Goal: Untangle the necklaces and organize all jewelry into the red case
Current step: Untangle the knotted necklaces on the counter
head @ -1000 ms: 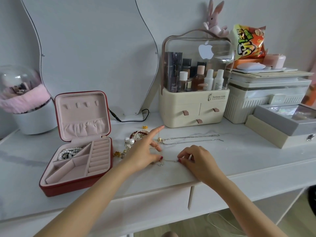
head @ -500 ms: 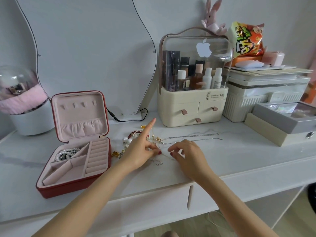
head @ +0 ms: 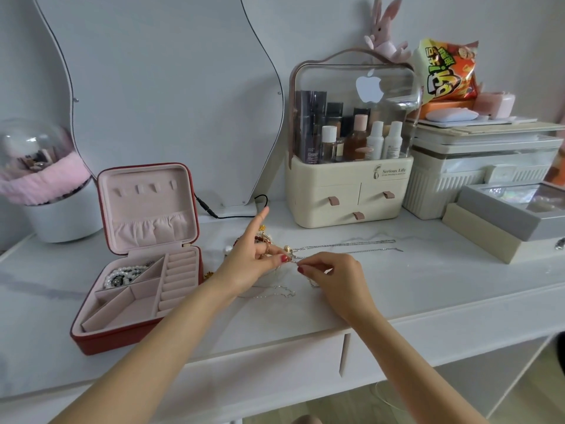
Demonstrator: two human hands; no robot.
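White desk [head: 428, 289]: both hands pinch chain [head: 294, 261], case [head: 137, 301] nr.

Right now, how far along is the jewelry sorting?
Done: a pearl strand lies in the open red case. In hand: the left hand and right hand each pinch a thin silver chain between them. Left: the long silver necklaces, a loose chain and the beaded pieces behind the left hand sit on the tabletop.
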